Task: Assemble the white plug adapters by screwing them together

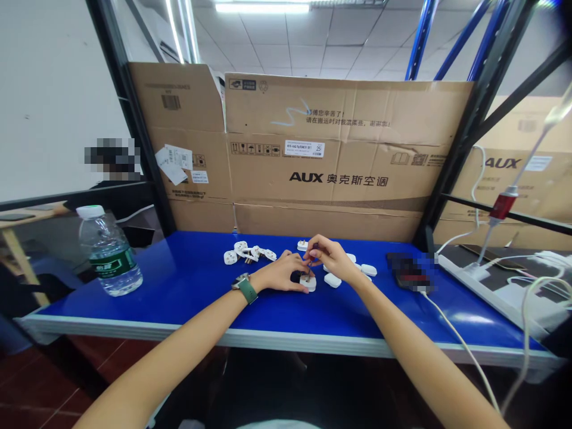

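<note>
My left hand [285,271] is closed on a white plug [308,285], steadying it on the blue tabletop. My right hand [329,255] pinches a small screwdriver [309,263] with a dark reddish handle. Its shaft points down at the plug, but my fingers partly hide where the tip meets it. Behind my hands sits another white plug [302,245]. Several white plug pieces [332,280] lie just right of the work, partly covered by my right wrist. To the left is a loose group of white plugs [248,252], some with pins showing.
A water bottle [111,256] stands on the left of the blue table [187,298]. On the right lie a dark phone [407,273] with a charging cable and a white tray [487,298] with cords. Cardboard [268,208] walls the back. A person sits beyond, at far left.
</note>
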`<state>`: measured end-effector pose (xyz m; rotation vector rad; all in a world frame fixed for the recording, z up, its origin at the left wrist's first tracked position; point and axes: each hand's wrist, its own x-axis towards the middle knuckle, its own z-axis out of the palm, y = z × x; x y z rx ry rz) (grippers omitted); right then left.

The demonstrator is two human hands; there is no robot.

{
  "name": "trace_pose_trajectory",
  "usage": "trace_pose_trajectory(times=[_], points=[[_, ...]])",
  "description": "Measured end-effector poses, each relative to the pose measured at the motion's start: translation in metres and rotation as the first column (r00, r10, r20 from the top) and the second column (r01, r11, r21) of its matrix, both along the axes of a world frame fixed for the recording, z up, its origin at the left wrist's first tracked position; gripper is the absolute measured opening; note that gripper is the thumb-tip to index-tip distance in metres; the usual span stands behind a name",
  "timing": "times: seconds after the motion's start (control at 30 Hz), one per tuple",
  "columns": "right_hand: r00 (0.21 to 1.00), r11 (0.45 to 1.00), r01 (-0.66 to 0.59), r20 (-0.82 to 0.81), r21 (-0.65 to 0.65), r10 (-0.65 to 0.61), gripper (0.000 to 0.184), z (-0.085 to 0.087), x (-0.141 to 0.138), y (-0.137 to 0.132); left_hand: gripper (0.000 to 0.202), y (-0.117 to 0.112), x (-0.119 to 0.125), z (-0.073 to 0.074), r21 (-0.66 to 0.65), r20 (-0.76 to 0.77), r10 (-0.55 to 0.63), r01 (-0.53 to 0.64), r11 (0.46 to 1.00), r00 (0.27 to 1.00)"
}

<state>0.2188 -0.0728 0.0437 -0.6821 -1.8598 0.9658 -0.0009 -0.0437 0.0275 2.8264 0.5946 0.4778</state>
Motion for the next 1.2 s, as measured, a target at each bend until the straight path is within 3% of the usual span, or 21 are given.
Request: trace_pose_trajectory(times=[0.43,0.67,0.8,0.97,1.2], points=[[0.990,0.987,-0.126,-0.067,-0.095,0.120,0.023,0.004,0.001,-0.003,0.044,0.002,-0.001,-0.003,-0.007,0.009,0.009,-0.009,1.000,1.000],[0.997,0.984,0.067,0.015,0.168,-0.071,0.022,0.002,0.001,0.007,0.039,0.001,-0.001,-0.002,0.016,-0.002,0.003,-0.003,1.000,1.000],[0.987,0.961,0.101,0.092,0.257,-0.129,0.025,0.000,0.001,0.010,0.038,0.001,-0.001,-0.001,0.017,0.005,0.002,-0.002,1.000,1.000],[0.998,0.980,0.063,0.018,0.187,-0.068,0.040,0.001,0.001,0.007,0.038,0.000,0.000,-0.001,0.014,0.001,0.000,0.000,1.000,1.000],[1.000,0.994,0.029,-0.008,0.109,-0.028,0.022,0.001,0.001,0.006,0.039,0.000,0.001,0.000,-0.008,-0.007,0.006,-0.006,1.000,1.000]])
